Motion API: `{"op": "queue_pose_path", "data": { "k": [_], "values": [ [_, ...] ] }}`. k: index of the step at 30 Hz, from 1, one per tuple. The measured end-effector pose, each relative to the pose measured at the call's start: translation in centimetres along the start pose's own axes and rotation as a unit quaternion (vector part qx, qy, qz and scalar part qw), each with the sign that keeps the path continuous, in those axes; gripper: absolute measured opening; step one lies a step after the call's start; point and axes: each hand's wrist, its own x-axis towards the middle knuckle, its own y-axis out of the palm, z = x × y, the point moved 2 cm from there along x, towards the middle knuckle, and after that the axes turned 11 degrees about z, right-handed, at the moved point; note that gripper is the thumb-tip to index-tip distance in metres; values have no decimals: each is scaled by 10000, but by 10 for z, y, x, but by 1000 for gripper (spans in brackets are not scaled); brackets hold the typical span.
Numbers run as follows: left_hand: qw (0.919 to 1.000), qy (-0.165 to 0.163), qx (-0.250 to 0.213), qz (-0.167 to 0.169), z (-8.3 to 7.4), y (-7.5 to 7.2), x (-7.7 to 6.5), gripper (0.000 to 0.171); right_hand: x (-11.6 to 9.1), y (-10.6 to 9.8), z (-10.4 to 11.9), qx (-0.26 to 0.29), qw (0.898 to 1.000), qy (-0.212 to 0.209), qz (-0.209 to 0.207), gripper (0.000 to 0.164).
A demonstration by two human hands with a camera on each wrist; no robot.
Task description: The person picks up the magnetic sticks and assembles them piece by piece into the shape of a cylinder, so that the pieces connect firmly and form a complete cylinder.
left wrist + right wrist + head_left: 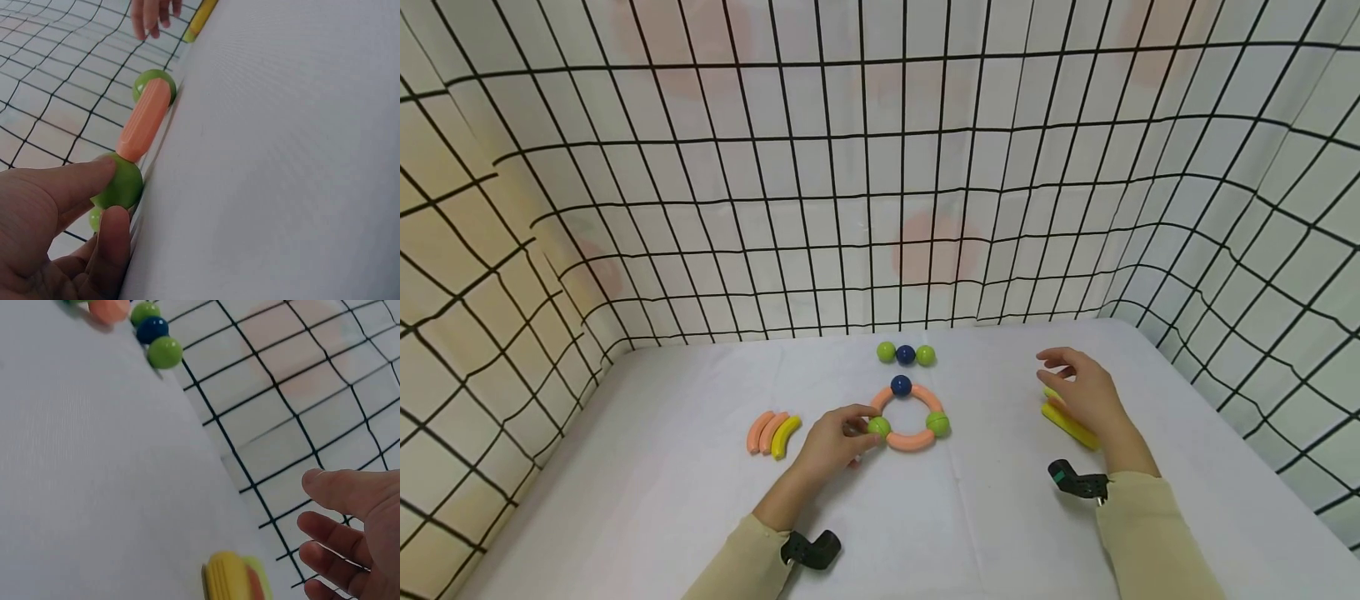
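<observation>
Sleeves, nearest: two tan cuffs [741,554], a black wrist camera [811,550] on the left, another, the right wrist device [1078,481], across from it.
Left hand [835,442]: thumb and fingers pinch the left green ball [879,427] of the ring.
Right hand [1082,392]: fingers apart and slightly bent, holding nothing; just beside the yellow rod [1070,427].
Ring [912,442]: mid-surface; three curved salmon rods, green balls left and right, dark blue ball [901,385] at the far side. Upper-left joint hidden by fingers.
Handling: likely light, stiff plastic; smooth balls probably slippery, ribbed rods grippier. Joints look like the weak spots; best hold seems a ball's flanks, plus a neighbouring rod to steady it.
Ball row: green, blue [906,355], green, just beyond the ring; limits room on that side.
Left pile: two salmon rods [767,432] and a yellow curved rod [786,437], side by side, near the left hand.
Right pile: green piece [1050,392] next to the yellow rod, partly under the right hand; orange strip [255,584] between them in the right wrist view.
Ground: white surface [985,533], black-gridded wall [905,150] behind.
</observation>
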Motion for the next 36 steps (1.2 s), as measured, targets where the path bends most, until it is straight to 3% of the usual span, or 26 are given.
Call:
{"op": "queue_pose_path", "data": {
  "k": [12,36],
  "values": [
    [10000,-7,57,-16,-1,0,0,36,3,3,-32,117,9974,600,391,44],
    [10000,-38,74,-16,0,0,1,37,3,6,-47,-258,9974,598,318,39]
  ]
}}
